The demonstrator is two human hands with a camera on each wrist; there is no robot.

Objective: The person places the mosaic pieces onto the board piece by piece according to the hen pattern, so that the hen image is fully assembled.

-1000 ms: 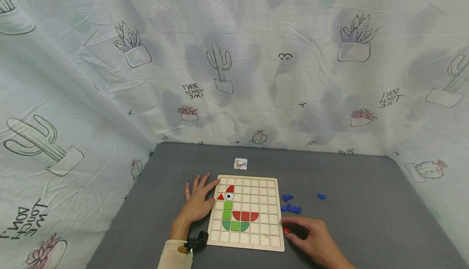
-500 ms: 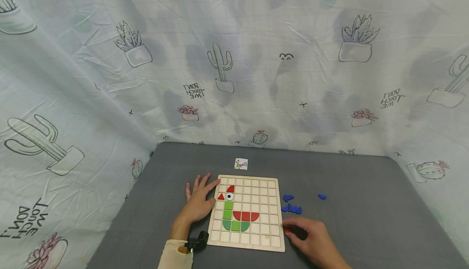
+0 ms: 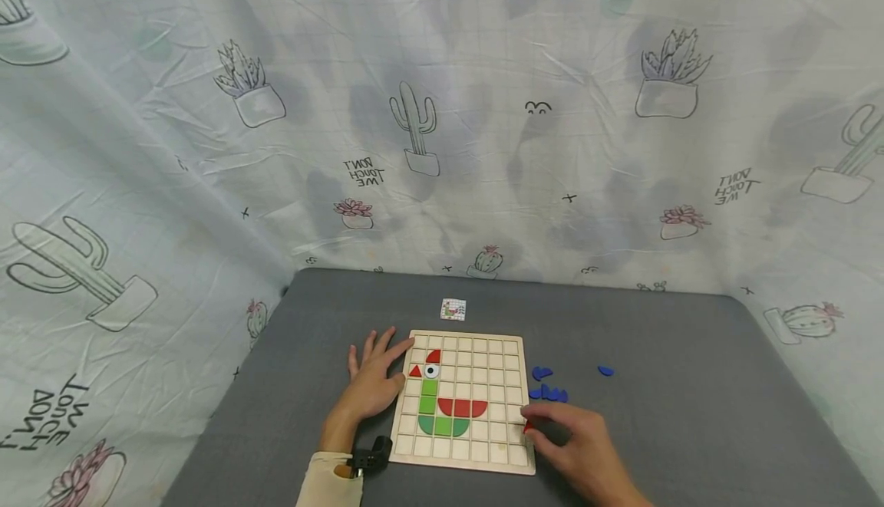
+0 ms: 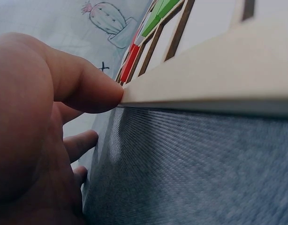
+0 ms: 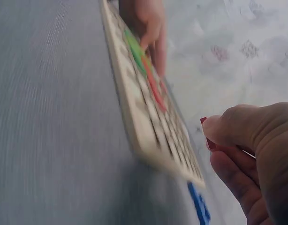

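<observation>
A wooden grid board (image 3: 481, 369) lies on the dark grey table, bearing green, red and teal tiles and an eye tile (image 3: 431, 370). My left hand (image 3: 373, 384) rests by the board's left side with spread fingers; in the left wrist view the thumb (image 4: 94, 89) touches the board's edge. Over the board's right edge, my right hand (image 3: 580, 442) pinches a small red piece (image 5: 208, 136) between thumb and fingertips. Fingers cover much of that piece, so its full shape cannot be told.
Several blue pieces (image 3: 552, 393) lie just right of the board, and a single blue piece (image 3: 605, 371) sits farther right. A small picture card (image 3: 453, 309) lies behind the board. A cactus-print cloth (image 3: 483, 146) hangs around the table.
My right hand has picked the red piece up from the table beside the board and moved left, over the board's right edge. My left hand has stayed in place.
</observation>
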